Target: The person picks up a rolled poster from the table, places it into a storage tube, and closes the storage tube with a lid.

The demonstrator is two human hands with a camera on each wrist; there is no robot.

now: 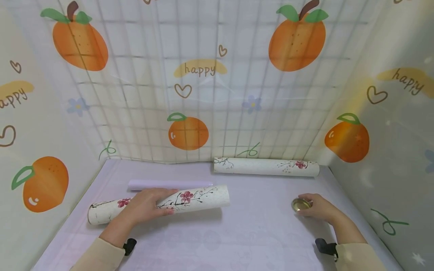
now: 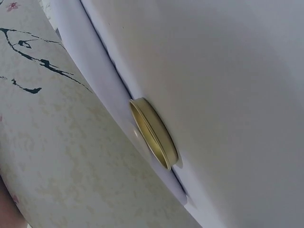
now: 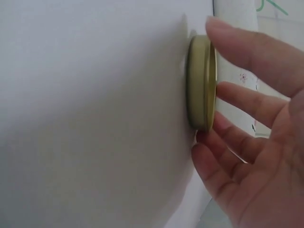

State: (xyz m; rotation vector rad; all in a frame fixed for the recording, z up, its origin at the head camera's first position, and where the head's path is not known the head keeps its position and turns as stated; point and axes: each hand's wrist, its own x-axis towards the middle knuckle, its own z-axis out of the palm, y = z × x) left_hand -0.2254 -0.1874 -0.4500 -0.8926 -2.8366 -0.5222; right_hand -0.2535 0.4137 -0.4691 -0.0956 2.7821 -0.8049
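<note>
My left hand (image 1: 148, 205) grips the middle of a cream paper roll (image 1: 203, 197) with a plum-blossom print. The roll lies slantwise, its right end raised off the table. A shallow round gold lid (image 1: 300, 204) sits at the right, and the fingers and thumb of my right hand (image 1: 317, 207) curve round its rim. In the right wrist view the same lid (image 3: 200, 83) stands within the right hand's fingers (image 3: 247, 102). The left wrist view shows a gold lid (image 2: 154, 133) beside the held roll (image 2: 71, 142), with no hand at it; I cannot tell whether it is another one.
A second blossom-printed roll (image 1: 266, 167) lies along the back edge of the table. Behind the held roll is a thin lilac tube (image 1: 152, 184), partly covered. Printed cloth walls (image 1: 210, 86) close in the lilac tabletop (image 1: 244, 241) at the back and sides.
</note>
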